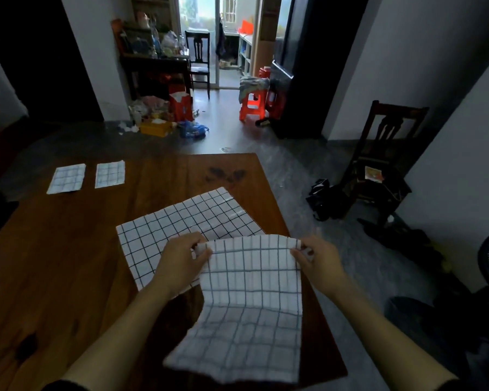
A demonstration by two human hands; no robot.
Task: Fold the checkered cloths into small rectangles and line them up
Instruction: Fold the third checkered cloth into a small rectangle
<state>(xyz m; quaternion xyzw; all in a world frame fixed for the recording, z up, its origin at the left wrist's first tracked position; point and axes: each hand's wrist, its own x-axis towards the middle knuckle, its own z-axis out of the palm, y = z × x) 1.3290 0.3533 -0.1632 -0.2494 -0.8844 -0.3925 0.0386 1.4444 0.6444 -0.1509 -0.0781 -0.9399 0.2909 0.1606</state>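
The wooden table (pixel 68 263) is dark brown with a visible grain and a dark stain near its far edge. Two folded cloths (pixel 67 178) and (pixel 110 174) lie side by side, apart, at the far left of the table. An unfolded checkered cloth (pixel 181 218) lies flat near the table's right edge. The left hand (pixel 181 263) and the right hand (pixel 319 261) each pinch an upper corner of a second checkered cloth (pixel 251 300), thumb against curled fingers, holding it raised so it hangs toward the person. Beyond the table the grey floor (pixel 280 170) carries red plastic stools (pixel 253 104), scattered bags and boxes. A dark wooden chair (pixel 384 153) stands by the right wall.
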